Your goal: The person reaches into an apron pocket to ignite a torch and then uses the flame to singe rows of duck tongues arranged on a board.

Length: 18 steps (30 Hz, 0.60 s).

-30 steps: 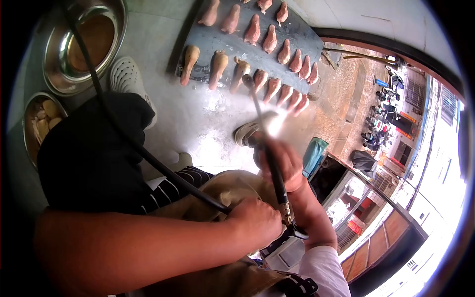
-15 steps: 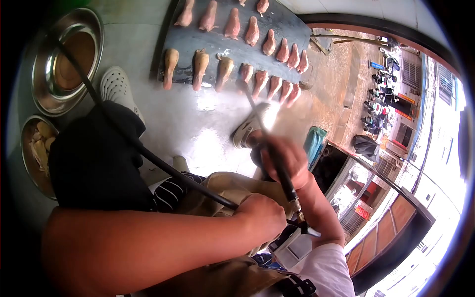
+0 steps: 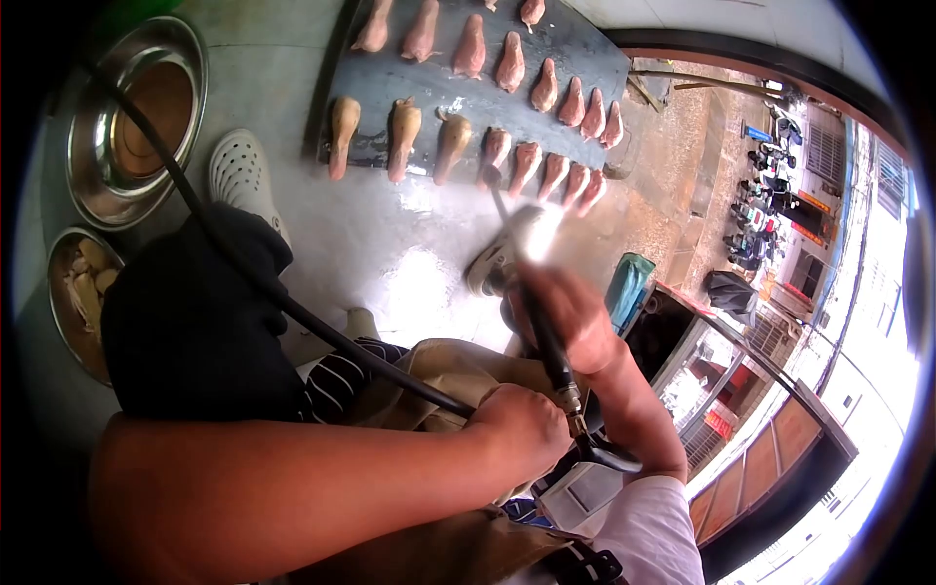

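My right hand [image 3: 565, 314] is closed around the black handle of a long wand [image 3: 543, 341] that looks like a gas torch. The wand's metal head hangs just off the near edge of a dark board, close to the lower row of drumstick-shaped pieces of meat [image 3: 497, 146]; no flame shows clearly. Lower down, my left hand [image 3: 522, 434] makes a fist around the black hose [image 3: 390, 375], near the brass fitting [image 3: 573, 409] at the handle's rear. The meat lies in rows on the board [image 3: 546, 112]. Pieces at the lower left are yellowish-brown, the others pink.
A steel basin [image 3: 83, 156] stands on the left, with a bowl of pale pieces [image 3: 54, 302] below it. The hose runs across my leg to the upper left. My white clog [image 3: 239, 171] is beside the board. A wet street with parked scooters [image 3: 756, 214] lies right.
The view has shifted slightly, so the board and street sit farther right. The fitting and hose loop behind the right hand have swung a little. Both hands keep their hold.
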Tool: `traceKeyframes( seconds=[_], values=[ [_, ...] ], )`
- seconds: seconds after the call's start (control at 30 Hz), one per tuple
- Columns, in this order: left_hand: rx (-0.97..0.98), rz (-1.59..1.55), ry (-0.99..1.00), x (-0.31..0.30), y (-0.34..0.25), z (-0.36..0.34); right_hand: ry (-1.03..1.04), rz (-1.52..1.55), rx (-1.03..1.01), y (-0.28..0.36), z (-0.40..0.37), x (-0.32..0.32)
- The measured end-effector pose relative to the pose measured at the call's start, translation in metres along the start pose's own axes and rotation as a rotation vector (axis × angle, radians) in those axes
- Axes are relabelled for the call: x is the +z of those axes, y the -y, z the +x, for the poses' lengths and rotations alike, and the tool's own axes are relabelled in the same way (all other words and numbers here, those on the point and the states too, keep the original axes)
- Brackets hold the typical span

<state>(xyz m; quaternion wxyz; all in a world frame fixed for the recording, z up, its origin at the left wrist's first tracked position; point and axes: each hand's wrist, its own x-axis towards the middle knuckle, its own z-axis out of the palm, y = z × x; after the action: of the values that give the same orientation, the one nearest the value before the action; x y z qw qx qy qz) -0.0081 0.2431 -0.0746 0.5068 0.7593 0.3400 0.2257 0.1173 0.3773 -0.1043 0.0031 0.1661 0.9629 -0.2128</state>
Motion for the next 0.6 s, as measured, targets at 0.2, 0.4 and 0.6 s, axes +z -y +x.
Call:
traceKeyframes(
  seconds=[0.2, 0.4, 0.6],
  values=[
    [0.036, -0.019, 0.205, -0.008, 0.001, 0.005, -0.002, 0.007, 0.014, 0.002, -0.002, 0.000],
    [0.034, -0.034, 0.034, 0.012, 0.002, 0.006, -0.006, 0.016, -0.016, 0.005, 0.005, -0.001],
    [0.020, -0.040, -0.223, 0.030, 0.004, 0.003, 0.001, 0.005, -0.024, -0.004, 0.006, 0.005]
  ],
)
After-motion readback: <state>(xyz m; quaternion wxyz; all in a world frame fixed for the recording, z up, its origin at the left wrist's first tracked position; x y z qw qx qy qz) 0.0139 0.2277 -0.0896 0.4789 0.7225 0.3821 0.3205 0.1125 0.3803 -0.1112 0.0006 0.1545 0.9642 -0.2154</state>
